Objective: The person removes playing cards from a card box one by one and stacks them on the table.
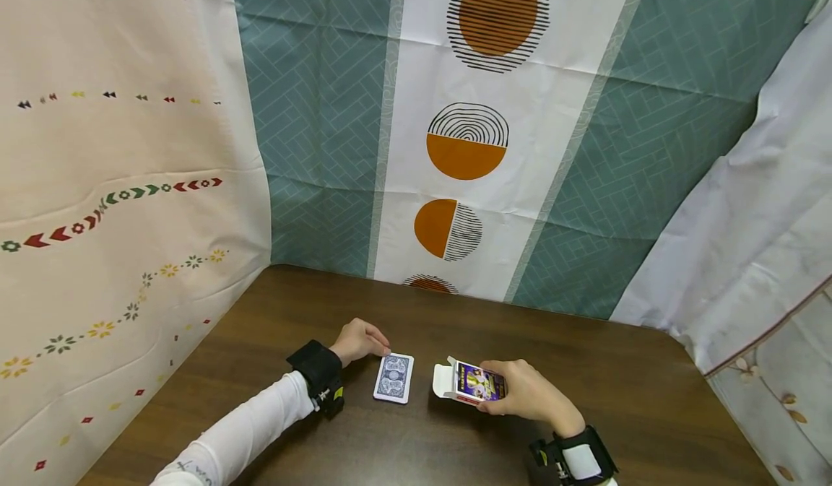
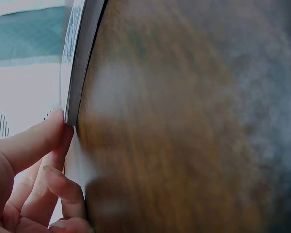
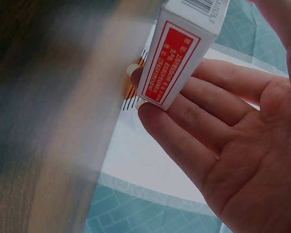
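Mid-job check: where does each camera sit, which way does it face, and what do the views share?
Head: worn on the head, facing forward and down at the table and hung fabric; shows the left hand pinching the card deck, the right hand gripping the card box.
Left wrist: on that wrist, facing the deck's edge; thumb and fingers show.
Right wrist: on that wrist, facing the box's red panel; palm and fingers show.
Shared: head and right wrist both show the card box.

High head view; seemingly tilted wrist close-ups
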Demonstrator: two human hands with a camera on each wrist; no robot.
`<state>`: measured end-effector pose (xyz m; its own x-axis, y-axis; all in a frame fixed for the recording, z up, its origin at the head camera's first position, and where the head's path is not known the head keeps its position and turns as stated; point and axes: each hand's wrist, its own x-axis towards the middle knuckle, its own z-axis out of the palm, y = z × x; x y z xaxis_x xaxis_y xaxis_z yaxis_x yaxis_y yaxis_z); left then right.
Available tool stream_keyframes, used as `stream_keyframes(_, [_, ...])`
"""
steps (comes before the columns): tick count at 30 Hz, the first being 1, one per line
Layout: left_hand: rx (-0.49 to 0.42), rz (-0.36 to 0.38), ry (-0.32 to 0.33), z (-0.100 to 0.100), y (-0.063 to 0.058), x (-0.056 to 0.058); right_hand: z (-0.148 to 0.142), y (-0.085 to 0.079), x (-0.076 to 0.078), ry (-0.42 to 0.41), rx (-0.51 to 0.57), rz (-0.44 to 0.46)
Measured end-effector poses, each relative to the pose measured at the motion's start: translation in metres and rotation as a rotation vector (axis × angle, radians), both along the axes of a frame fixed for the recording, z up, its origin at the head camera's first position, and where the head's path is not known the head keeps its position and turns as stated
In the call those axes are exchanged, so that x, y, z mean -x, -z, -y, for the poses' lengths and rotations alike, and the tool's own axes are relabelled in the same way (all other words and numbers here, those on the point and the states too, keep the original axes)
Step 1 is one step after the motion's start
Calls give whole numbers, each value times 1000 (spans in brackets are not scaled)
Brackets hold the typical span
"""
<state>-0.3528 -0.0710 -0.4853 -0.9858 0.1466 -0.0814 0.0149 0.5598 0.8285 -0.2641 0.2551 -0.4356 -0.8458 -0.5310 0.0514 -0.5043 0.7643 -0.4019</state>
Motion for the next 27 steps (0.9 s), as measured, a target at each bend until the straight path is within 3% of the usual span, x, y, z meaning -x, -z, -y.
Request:
stream_keyframes(20, [23, -9, -43, -2, -3, -3, 0, 2, 0, -6, 14, -6])
stream_keyframes(27, [-34, -13, -72, 3, -11, -1, -1, 0, 1, -2, 1, 8])
